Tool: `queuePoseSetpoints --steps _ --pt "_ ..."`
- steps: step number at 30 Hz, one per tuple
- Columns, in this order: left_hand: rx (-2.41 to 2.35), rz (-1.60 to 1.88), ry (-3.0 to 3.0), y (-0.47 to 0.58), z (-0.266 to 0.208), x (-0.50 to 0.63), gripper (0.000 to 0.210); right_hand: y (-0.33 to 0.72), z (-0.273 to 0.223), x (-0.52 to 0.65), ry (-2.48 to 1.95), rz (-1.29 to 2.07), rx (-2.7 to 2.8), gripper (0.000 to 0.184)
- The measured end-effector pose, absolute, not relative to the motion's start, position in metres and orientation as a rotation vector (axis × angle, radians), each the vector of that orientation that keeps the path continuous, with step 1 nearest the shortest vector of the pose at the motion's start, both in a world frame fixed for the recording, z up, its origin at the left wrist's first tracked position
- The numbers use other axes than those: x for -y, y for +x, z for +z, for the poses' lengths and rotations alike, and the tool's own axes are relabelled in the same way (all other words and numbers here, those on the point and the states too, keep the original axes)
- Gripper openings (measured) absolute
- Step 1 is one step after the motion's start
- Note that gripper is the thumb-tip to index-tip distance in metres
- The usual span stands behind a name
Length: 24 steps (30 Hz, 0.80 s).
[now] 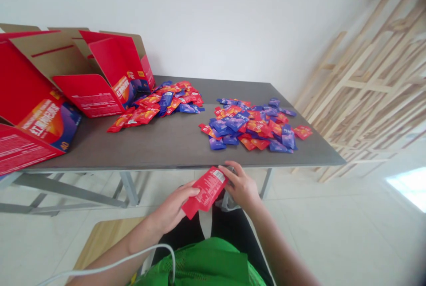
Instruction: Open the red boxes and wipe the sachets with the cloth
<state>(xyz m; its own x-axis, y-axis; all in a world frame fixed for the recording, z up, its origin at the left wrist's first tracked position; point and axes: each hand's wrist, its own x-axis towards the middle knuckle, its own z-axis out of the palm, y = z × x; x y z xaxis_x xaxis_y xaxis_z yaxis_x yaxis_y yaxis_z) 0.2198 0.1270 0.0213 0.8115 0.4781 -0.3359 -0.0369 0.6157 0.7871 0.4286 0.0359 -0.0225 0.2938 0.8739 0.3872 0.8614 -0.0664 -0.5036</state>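
A red packet with white print and a barcode is held above my lap, just in front of the table edge. My left hand grips its lower left part, thumb on top. A red flap or second piece juts out at that end; I cannot tell which. My right hand has its fingers closed at the upper right end, by the barcode. Beneath the right hand lies a crumpled clear plastic bag, mostly hidden. Beyond my hands, a pile of small red and blue sachets lies on the table.
Another heap of red and blue sachets spreads on the grey table at the left. Red cardboard boxes with raised flaps stand there too. Wooden slatted frames lean at the right. A white cable crosses my left arm.
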Motion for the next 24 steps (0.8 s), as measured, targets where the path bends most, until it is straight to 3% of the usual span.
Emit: queuePoseSetpoints --steps 3,6,10,14,16,20,24 --pt "-0.462 0.210 0.843 0.223 0.028 -0.135 0.031 0.418 -0.019 -0.029 -1.791 0.073 1.588 0.035" --pt "-0.401 0.350 1.022 0.229 0.028 -0.143 0.047 0.404 -0.009 -0.028 -1.721 0.258 1.408 0.026" --pt "-0.479 0.443 1.540 0.241 0.022 -0.147 0.028 0.382 0.001 -0.029 -1.656 0.639 1.064 0.033" --pt "-0.500 0.450 1.817 0.245 0.020 -0.142 0.028 0.384 0.002 -0.027 -1.632 0.910 0.836 0.042" --pt "-0.587 0.486 1.826 0.244 0.021 -0.140 0.028 0.396 0.006 -0.023 -1.699 0.779 0.715 0.043" --pt "-0.657 0.410 1.678 0.245 0.017 -0.138 0.032 0.407 0.023 -0.017 -1.698 0.112 0.687 0.035" --pt "-0.560 0.382 1.738 0.252 0.011 -0.133 0.029 0.383 0.032 -0.031 -1.504 0.058 1.282 0.024"
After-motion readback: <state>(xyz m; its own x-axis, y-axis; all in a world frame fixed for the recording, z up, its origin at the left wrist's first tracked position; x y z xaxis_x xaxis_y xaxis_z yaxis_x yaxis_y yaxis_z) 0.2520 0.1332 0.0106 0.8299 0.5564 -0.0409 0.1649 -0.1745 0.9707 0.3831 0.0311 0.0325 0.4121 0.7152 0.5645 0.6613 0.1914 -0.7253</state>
